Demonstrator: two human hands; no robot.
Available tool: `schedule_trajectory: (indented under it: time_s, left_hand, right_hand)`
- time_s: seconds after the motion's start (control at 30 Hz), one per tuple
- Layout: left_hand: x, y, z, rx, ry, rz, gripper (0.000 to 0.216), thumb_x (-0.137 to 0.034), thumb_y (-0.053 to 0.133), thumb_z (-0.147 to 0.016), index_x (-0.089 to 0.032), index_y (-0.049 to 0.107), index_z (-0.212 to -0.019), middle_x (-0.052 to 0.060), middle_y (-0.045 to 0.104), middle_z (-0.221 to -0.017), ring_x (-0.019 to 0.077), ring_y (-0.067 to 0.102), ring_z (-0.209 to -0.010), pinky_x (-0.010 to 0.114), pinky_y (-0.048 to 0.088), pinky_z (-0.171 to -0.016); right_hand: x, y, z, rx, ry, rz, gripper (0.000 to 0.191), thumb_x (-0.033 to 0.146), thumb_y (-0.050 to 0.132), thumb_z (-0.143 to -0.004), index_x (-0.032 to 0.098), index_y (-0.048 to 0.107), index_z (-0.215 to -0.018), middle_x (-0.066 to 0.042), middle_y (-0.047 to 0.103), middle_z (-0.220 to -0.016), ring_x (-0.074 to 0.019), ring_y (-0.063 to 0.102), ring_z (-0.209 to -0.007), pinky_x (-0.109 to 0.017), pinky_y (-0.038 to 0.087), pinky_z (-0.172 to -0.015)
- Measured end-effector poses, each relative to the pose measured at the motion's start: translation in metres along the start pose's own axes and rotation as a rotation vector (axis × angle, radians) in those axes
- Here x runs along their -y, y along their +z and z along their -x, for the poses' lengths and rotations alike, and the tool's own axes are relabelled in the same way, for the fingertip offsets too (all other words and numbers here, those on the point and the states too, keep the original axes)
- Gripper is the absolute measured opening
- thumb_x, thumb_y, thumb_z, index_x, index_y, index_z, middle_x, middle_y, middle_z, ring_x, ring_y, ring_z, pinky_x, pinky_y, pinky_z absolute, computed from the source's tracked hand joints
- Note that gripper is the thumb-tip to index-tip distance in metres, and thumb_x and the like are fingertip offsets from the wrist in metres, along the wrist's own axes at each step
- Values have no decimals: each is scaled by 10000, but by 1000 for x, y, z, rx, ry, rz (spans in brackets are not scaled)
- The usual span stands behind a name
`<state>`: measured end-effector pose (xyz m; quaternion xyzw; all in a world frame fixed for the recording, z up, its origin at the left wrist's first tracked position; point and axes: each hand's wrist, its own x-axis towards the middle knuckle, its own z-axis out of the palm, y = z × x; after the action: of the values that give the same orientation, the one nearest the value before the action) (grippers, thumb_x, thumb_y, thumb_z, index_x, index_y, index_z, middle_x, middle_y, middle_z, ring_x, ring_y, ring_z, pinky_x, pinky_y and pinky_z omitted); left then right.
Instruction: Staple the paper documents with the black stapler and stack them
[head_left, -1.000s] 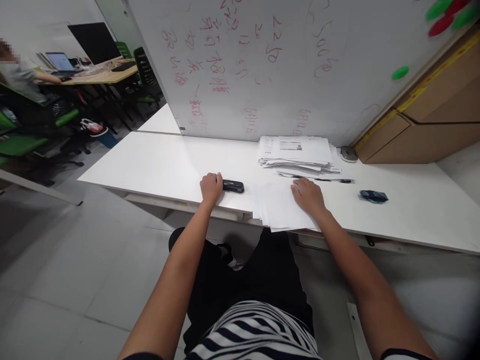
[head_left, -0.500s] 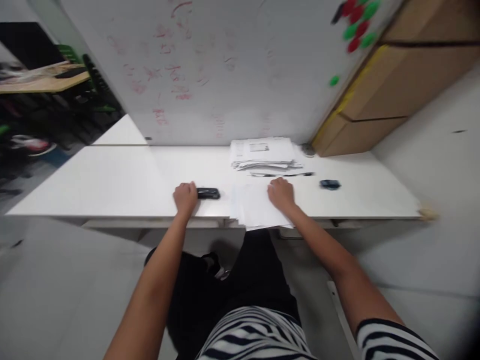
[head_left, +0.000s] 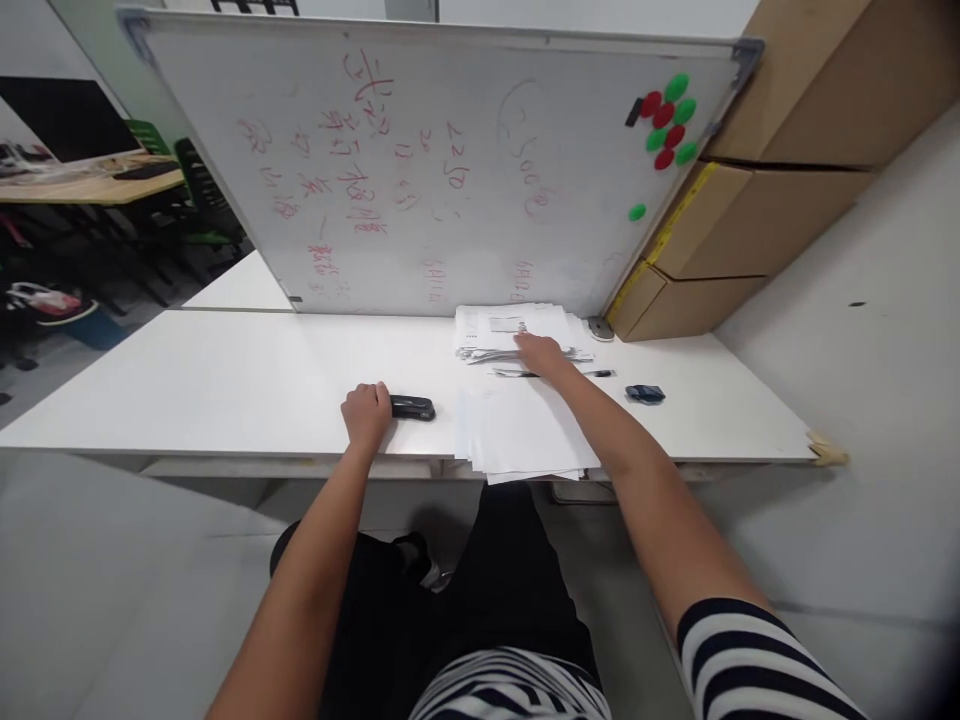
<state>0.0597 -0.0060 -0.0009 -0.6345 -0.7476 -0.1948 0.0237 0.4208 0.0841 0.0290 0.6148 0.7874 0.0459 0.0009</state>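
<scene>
My left hand [head_left: 365, 415] rests on the white desk, its fingers wrapped around one end of a black stapler [head_left: 412, 407] that points right. My right hand [head_left: 541, 354] reaches over the far stack of printed papers [head_left: 480, 330], its fingers stretched leftward on or just above the top sheet. I see no sheet lifted in it. Below that wrist lies a looser pile of white paper [head_left: 521, 430], its near edge jutting past the desk's front edge. Between the two piles lies a pen [head_left: 602, 374], partly covered by my right wrist.
A whiteboard [head_left: 465, 190] with red writing and round magnets stands along the desk's back. Cardboard boxes [head_left: 690, 305] are stacked at the back right. A small dark blue object [head_left: 645, 394] lies on the desk [head_left: 247, 390] to the right. A bin [head_left: 94, 325] stands on the floor far left.
My right hand has left the near paper pile and moved away from me onto the far stack. My left hand stays on the stapler. The view has tilted up, showing the whiteboard's top edge.
</scene>
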Motion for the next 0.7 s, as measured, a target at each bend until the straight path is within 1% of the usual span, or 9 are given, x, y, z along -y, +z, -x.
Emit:
schedule_trajectory:
  time_s: [0.1,0.2,0.27,0.33,0.4,0.53,0.6,0.7]
  left_hand:
    - [0,1,0,2,-8,13,460,-333,237,-956,-172,649,-830,145,648,-998,289,562,-949,386,374,-739]
    - [0,2,1,-3,-11,24,449,-333,249,-958,-172,646,-823,135,649,-990,286,558,-939,384,364,-731]
    - [0,2,1,-8,-8,34,446,-337,255,-958,-172,643,-815,131,650,-981,286,558,-932,382,359,-725]
    - [1,3,1,-12,-8,45,448,-339,255,-958,-171,641,-805,130,651,-977,286,559,-925,380,357,-721]
    - [1,4,1,-20,-8,53,451,-341,254,-958,-172,639,-793,129,651,-968,284,558,-918,380,355,-718]
    - [1,4,2,-39,-5,62,436,-341,272,-953,-174,636,-783,123,650,-946,281,557,-910,379,354,-718]
    - [1,4,3,-38,-8,65,441,-339,268,-954,-173,637,-779,123,648,-934,279,555,-909,377,353,-718]
    - [1,3,4,-33,-13,71,461,-340,251,-960,-172,640,-778,125,644,-915,275,554,-910,371,352,-723]
  right_hand:
    - [-2,5,9,-13,-6,29,363,161,367,-925,164,560,-1232,-138,520,-1395,-251,566,-1183,-375,453,-899]
    - [-3,6,16,-11,1,52,390,171,354,-932,178,533,-1278,-137,564,-1348,-245,599,-1136,-356,468,-865]
    - [-4,3,16,4,6,65,413,171,358,-928,175,513,-1311,-142,623,-1268,-248,633,-1067,-343,472,-834]
    - [-5,-3,13,25,0,81,417,160,378,-914,170,529,-1303,-144,672,-1172,-251,655,-995,-334,468,-808]
    - [-7,-10,10,39,-17,100,394,145,404,-896,158,574,-1251,-151,697,-1092,-251,662,-947,-326,455,-794]
    - [-7,-27,1,9,-26,152,321,117,410,-888,104,626,-1125,-187,702,-984,-253,660,-890,-318,426,-763]
    - [-4,-33,-4,-24,-24,173,301,151,392,-917,83,625,-1095,-203,696,-966,-261,656,-892,-314,413,-745]
    - [3,-35,-9,-60,-36,187,313,254,387,-955,82,629,-1055,-196,694,-947,-267,647,-897,-301,392,-717]
